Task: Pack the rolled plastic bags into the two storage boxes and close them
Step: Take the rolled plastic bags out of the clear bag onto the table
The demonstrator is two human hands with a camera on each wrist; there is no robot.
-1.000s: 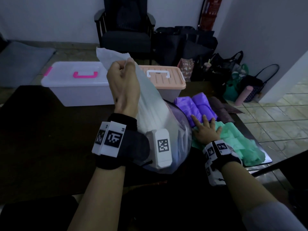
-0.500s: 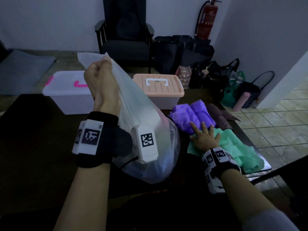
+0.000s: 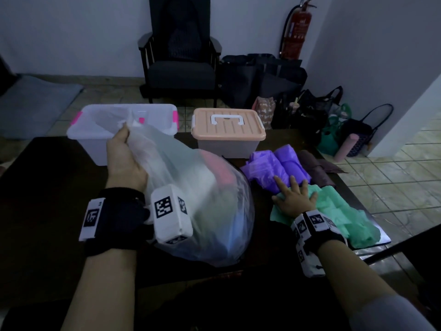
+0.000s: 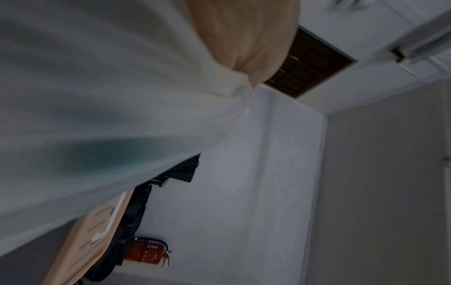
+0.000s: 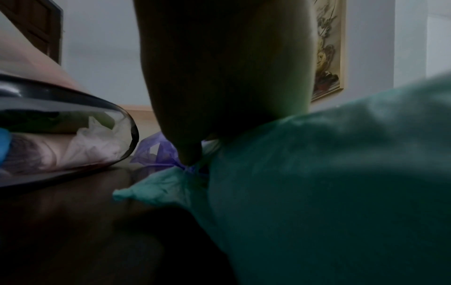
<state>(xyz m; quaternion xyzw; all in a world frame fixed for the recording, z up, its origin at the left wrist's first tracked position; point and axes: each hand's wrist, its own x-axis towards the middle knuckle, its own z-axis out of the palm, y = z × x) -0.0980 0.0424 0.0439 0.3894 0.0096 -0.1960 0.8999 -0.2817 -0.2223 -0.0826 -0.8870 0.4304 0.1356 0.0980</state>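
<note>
Plastic, clear: big bag (image 3: 202, 201) bulging on the dark table (image 3: 47, 187), sitting between the two hands and blocking the middle of the table from view.
Left hand (image 3: 124, 158): gripping the gathered neck of the big bag, fingers curled round it, in front of the near wall of the white box (image 3: 95, 137).
Right hand (image 3: 294, 199): lying flat, fingers spread and straight, pressing on the green bags (image 3: 343, 216), fingertips reaching the purple bags (image 3: 274, 168).
Lean of the big bag: long axis running from the fat end near the body up and away to the left, neck pointing toward the white box.
White box: standing at the far left of the table, pink latches on its ends, lid state hard to tell behind the bag neck.
Peach-lidded box (image 3: 228, 130): standing to the right of the white box, lid on, white handle lying flat.
Purple bags: lying rolled just in front of the peach-lidded box, touching the green bags.
Brown bags (image 3: 315, 166): lying at the right table edge, beside the purple ones.
Green bags: lying spread toward the near right corner.
Room: dim; dark armchair (image 3: 181, 60) standing behind the table, fire extinguisher (image 3: 297, 32) hanging at the wall, handbags (image 3: 329, 120) crowding the tiled floor (image 3: 393, 177) on the right.
</note>
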